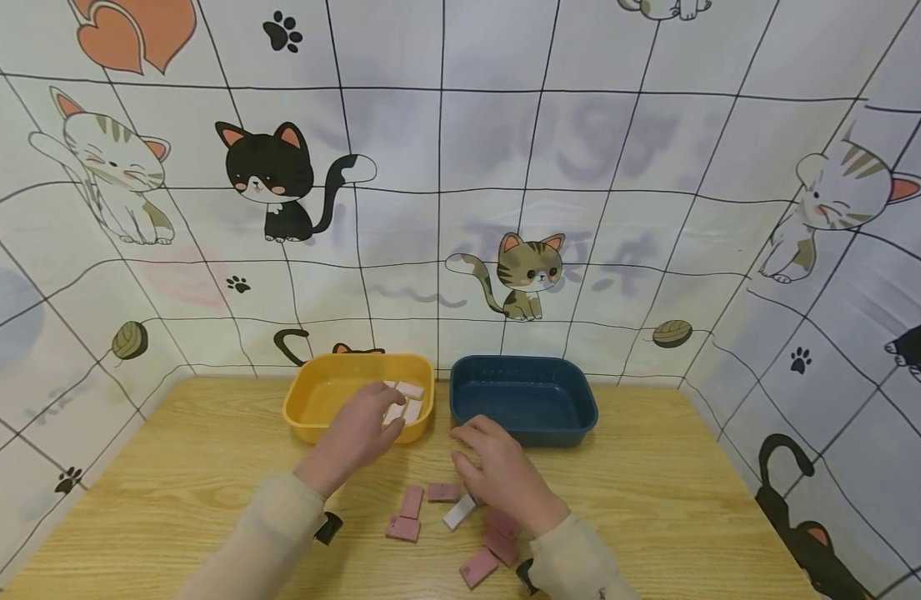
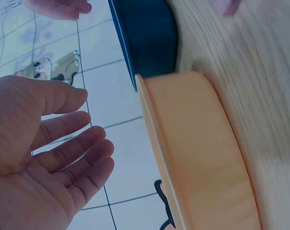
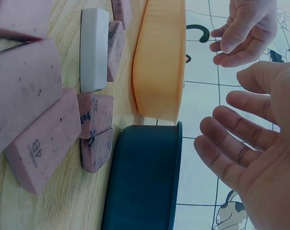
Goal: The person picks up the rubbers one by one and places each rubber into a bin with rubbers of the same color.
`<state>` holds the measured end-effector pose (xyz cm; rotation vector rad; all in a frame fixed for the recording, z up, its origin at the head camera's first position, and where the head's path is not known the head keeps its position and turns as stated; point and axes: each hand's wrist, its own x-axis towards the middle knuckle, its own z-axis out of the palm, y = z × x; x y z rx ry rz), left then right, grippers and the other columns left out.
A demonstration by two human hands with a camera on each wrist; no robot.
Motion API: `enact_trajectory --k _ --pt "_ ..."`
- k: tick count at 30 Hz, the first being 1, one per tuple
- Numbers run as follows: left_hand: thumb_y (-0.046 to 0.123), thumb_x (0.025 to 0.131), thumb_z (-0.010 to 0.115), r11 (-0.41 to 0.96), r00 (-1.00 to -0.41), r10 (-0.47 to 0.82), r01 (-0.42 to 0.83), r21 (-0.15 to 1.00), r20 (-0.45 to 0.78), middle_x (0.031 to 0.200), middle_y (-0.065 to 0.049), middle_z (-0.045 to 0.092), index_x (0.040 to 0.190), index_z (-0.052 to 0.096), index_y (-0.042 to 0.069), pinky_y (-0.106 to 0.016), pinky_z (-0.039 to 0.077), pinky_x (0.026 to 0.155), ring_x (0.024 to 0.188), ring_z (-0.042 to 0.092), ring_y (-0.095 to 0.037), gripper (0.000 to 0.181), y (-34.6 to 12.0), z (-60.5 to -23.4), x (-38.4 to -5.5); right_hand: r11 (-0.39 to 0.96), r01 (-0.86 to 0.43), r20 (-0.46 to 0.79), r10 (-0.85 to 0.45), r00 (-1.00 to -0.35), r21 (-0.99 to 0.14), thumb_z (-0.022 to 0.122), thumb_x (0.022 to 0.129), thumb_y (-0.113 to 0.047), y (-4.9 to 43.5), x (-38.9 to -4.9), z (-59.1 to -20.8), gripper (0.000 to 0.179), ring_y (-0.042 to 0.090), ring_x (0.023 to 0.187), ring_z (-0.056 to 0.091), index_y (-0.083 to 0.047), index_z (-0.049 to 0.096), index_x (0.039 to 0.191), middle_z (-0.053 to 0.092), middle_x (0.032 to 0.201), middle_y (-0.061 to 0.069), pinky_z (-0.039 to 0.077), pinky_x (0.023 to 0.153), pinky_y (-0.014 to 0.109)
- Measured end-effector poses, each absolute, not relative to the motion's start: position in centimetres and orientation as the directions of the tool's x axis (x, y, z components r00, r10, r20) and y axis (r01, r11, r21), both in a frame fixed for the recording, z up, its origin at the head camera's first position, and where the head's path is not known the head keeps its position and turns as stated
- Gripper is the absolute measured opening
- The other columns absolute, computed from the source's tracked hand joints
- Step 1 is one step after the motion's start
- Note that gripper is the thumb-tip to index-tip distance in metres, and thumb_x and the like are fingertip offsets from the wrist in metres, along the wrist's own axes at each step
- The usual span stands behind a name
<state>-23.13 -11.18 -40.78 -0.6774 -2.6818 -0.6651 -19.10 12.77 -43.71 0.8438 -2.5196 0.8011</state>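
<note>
My left hand hovers over the yellow bin, fingers loosely bent, with nothing held in the left wrist view. Several white erasers lie in that bin's right side, partly hidden by the hand. In front of the blue bin, my right hand hangs above the table; the right wrist view shows its fingers relaxed and holding nothing. Beneath and beside it lie several pink erasers, some marked 4B, and one white eraser. The right hand partly covers this group.
Both bins stand side by side at the back of the wooden table, close to the wall. A white cloth with grid lines and cartoon cats hangs behind and at both sides. Dark straps show at the wrists.
</note>
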Motion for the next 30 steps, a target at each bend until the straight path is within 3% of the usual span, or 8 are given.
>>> enact_trajectory --k 16,30 --pt "0.008 0.085 0.083 0.751 -0.792 0.398 0.571 0.331 0.464 0.103 -0.007 0.069 0.104 0.072 0.005 -0.039 0.057 0.080 0.091 0.065 -0.022 0.022 -9.2 -42.4 -20.2 0.652 -0.610 0.490 -0.391 -0.779 -0.450 0.072 0.095 -0.007 13.9 -18.6 -43.9 0.021 0.019 0.097 0.065 -0.005 0.073 0.116 0.066 0.108 0.006 0.058 0.080 0.033" --pt "0.009 0.087 0.082 0.740 -0.802 0.434 0.577 0.344 0.411 0.105 -0.005 0.066 0.106 0.071 0.005 -0.040 0.057 0.082 0.097 0.064 -0.022 0.023 -8.0 -43.6 -18.5 0.642 -0.621 0.517 -0.380 -0.767 -0.450 0.072 0.094 -0.004 14.5 -17.9 -44.2 0.023 0.018 0.095 0.064 -0.005 0.072 0.116 0.066 0.107 0.004 0.057 0.079 0.032"
